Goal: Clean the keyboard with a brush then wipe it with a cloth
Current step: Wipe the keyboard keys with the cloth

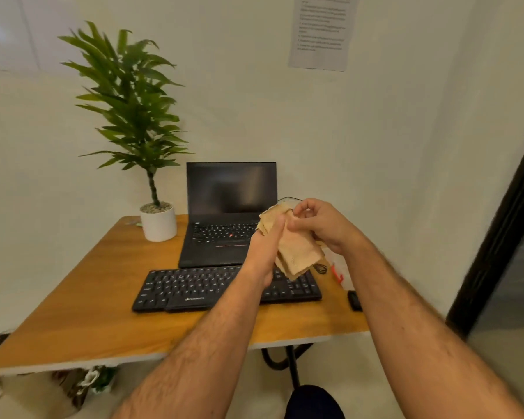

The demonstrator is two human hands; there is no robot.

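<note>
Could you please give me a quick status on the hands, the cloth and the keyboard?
Left hand and right hand both grip cloth, held above the desk. Keyboard on table, not yet touched by cloth. Nothing lying on the keys.

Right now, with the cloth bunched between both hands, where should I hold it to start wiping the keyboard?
Grip the upper folded part of the cloth, where the left hand and right hand already pinch it, and come down from above onto the keyboard. The lower end hangs loose over the keyboard's right side, so it probably meets the keys first.
</note>
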